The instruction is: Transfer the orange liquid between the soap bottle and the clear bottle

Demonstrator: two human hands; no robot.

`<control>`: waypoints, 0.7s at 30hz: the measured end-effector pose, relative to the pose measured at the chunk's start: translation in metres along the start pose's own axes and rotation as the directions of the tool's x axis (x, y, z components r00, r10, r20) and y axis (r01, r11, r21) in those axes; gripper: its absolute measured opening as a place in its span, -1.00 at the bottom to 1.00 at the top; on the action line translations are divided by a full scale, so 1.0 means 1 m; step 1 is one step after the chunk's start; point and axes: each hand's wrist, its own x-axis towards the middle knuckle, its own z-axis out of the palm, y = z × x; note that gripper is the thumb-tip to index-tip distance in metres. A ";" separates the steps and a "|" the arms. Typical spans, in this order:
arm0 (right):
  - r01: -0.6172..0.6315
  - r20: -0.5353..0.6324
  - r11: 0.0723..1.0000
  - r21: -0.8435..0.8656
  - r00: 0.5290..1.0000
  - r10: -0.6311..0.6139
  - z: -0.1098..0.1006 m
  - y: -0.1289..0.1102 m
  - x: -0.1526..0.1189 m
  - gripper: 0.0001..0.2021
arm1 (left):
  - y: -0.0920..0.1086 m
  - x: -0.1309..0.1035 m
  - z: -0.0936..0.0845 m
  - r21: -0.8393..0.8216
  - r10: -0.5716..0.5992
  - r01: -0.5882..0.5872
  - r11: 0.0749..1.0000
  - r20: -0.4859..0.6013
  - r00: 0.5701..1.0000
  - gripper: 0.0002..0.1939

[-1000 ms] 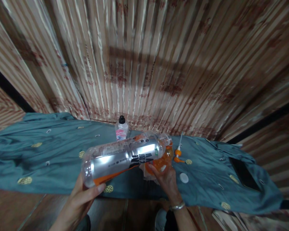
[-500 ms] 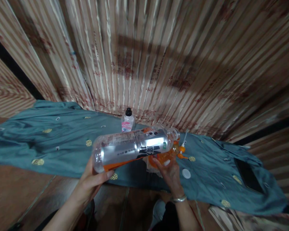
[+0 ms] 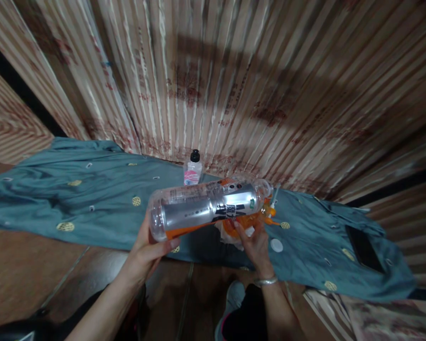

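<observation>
My left hand (image 3: 151, 246) grips the base end of a large clear plastic bottle (image 3: 188, 213) with a silver and orange label. The bottle lies almost level in the air, its neck tilted slightly up to the right. Below that neck, my right hand (image 3: 257, 244) is wrapped around a smaller bottle with orange on it (image 3: 244, 222), partly hidden by the large one. Crumpled whitish paper or film (image 3: 230, 238) shows by the smaller bottle. An orange pump top (image 3: 270, 214) with a pale tube lies just beyond, and a round white cap (image 3: 276, 245) is right of my hand.
A small clear bottle with a black cap (image 3: 193, 168) stands near the back edge of the cloth. The green patterned cloth (image 3: 110, 199) covers a long narrow surface. A dark phone (image 3: 364, 248) lies at the right. Behind rises a pleated curtain (image 3: 216, 94).
The large bottle appears slightly further right and higher in view, together with both hands. The view itself has shifted a little. Both grips look the same.
</observation>
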 end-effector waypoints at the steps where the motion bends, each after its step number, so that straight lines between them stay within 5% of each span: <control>1: -0.018 -0.007 1.000 0.012 1.000 0.018 0.000 -0.001 -0.001 -0.30 | -0.001 0.000 0.000 -0.008 0.003 -0.003 1.000 0.005 1.000 0.00; 8: -0.023 -0.040 0.987 0.162 0.999 0.030 0.003 0.000 -0.003 -0.25 | -0.003 0.001 0.003 -0.050 0.026 -0.025 0.998 0.018 1.000 -0.15; 21: -0.027 -0.024 0.949 0.314 0.999 0.036 -0.004 0.021 0.002 -0.18 | -0.005 0.005 0.003 -0.067 0.053 -0.048 0.997 0.087 0.995 0.10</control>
